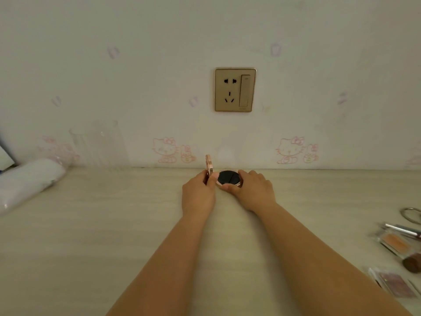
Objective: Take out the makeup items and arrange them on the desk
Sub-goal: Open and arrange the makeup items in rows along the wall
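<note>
At the far edge of the desk [114, 224], close against the wall [159, 65] and below the socket [235, 89], both hands meet around a round rose-gold compact [228, 178]. Its base sits on the desk with a dark, split insert facing up, and the right hand [255, 190] curls round it: fingers over the far rim, thumb against the near rim, so the base lies just left of that palm. The lid [209, 164] stands upright at the left side of the base, seen edge-on, and the left hand [198, 195] pinches its lower part between thumb and fingers; the lid rises above that hand's fingertips. The two thumbs nearly touch in front of the compact. Near the right edge of the desk, well apart from the hands, lie a clear case of orange powder [395, 244], a clear case of mauve powder [394, 285], a brown brush head [412, 263], a silver tube [402, 229] and a metal loop [411, 215]. At the far left corner stand clear glass tumblers [100, 144] beside a white plastic-wrapped roll [29, 181].
</note>
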{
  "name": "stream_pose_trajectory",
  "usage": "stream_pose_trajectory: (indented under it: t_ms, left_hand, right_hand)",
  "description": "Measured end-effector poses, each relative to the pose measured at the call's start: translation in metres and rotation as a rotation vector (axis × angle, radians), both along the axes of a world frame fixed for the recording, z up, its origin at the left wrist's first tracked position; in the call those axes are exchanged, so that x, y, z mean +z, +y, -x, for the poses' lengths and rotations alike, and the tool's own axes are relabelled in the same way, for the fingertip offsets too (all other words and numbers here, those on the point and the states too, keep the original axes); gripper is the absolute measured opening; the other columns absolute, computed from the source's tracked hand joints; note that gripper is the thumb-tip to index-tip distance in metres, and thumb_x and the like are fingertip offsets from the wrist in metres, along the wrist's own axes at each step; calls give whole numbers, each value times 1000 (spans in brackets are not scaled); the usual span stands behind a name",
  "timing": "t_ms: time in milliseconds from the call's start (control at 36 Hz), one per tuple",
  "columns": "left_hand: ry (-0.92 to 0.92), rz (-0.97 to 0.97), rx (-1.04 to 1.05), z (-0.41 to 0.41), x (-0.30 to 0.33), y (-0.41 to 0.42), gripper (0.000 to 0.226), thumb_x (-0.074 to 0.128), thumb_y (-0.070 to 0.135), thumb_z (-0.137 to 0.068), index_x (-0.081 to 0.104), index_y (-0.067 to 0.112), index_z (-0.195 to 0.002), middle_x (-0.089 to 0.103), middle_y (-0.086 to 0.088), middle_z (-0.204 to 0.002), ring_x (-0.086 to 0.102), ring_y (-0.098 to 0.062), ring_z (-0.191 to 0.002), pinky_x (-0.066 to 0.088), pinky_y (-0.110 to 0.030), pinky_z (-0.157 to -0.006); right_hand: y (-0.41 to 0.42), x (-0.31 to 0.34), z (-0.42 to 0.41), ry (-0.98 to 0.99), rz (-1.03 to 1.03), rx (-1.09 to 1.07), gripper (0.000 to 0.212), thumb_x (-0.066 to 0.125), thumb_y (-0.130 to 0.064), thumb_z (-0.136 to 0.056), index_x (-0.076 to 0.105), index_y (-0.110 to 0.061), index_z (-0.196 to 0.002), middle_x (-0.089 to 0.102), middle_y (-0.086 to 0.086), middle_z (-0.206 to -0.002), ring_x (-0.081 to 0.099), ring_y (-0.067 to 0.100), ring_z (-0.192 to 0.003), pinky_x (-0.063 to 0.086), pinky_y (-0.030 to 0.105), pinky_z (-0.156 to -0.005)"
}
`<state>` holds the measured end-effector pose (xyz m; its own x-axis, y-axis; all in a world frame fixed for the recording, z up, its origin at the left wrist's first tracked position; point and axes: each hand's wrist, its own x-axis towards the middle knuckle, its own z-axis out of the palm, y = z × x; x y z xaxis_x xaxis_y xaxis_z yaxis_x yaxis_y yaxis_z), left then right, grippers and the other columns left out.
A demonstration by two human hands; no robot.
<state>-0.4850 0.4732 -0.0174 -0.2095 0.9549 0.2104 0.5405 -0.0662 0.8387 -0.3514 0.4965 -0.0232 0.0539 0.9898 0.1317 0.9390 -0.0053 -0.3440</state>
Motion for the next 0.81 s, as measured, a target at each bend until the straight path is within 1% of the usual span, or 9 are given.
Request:
stream_pose_trajectory:
  t_ms: [139,194,250,306,417,528,639,750,806]
  left_hand:
    - [54,26,10,-1,-1,-8,27,52,40,-92,50,18,-76,54,5,-72,51,-14,-71,34,-18,-59]
    - [104,55,26,-1,-4,-15,32,55,41,-90,55,10,-95,61,-5,-97,57,-23,-92,43,-27,-75]
    - [111,61,56,-5,-4,-30,48,57,35,-90,47,7,-128,52,-10,-126,54,-24,-113,43,-33,-92]
    - [45,25,79,-13,0,-51,51,58,25,-91,39,6,-134,44,-10,-133,53,-20,-114,41,-28,-92]
    - [-17,-31,77,-33,4,-94,32,57,17,-91,51,10,-121,56,-6,-121,54,-13,-92,38,-22,-82]
    - [-52,-16,-75,-65,7,-136,19,54,16,-92,60,19,-109,62,6,-102,54,-8,-89,37,-18,-80]
    - [-78,-28,-233,-106,9,-170,14,54,15,-90,61,27,-91,67,6,-89,62,-10,-85,41,-15,-71]
    - [37,-25,-378,-152,16,-194,15,55,17,-89,65,25,-96,67,6,-88,62,-9,-85,45,-20,-77]
    - [101,-35,-426,-176,21,-200,18,55,17,-87,66,25,-100,68,5,-90,62,-11,-86,47,-24,-80]
  right_hand:
    - [-11,5,0,113,-11,-30,71,50,-64,-82,39,-16,-133,50,8,-123,46,28,-116,37,36,-90]
    - [-24,6,-3,163,-23,-53,63,52,-52,-88,37,-15,-137,47,9,-128,44,28,-120,36,35,-95]
    - [-43,5,-7,169,-45,-69,49,51,-36,-93,40,-15,-135,46,9,-130,43,27,-120,35,34,-96]
    - [-66,3,-11,176,-59,-70,39,47,-26,-95,43,-16,-133,46,8,-130,43,26,-119,34,32,-96]
    - [-120,3,-15,170,-75,-17,31,42,-16,-96,49,-14,-125,47,8,-126,44,25,-115,36,31,-94]
    - [-173,8,-40,202,-134,-67,31,41,-8,-93,52,-14,-122,50,7,-122,45,24,-112,36,29,-88]
    - [-216,22,-83,171,-342,-180,26,45,-3,-89,60,-13,-109,57,7,-109,48,26,-105,35,30,-77]
    - [-240,31,-131,63,-579,-320,19,67,5,-67,66,-12,-76,63,8,-73,57,32,-72,39,33,-59]
    - [-247,31,-156,62,-597,-383,17,67,4,-67,67,-10,-76,64,10,-72,57,34,-71,40,34,-60]
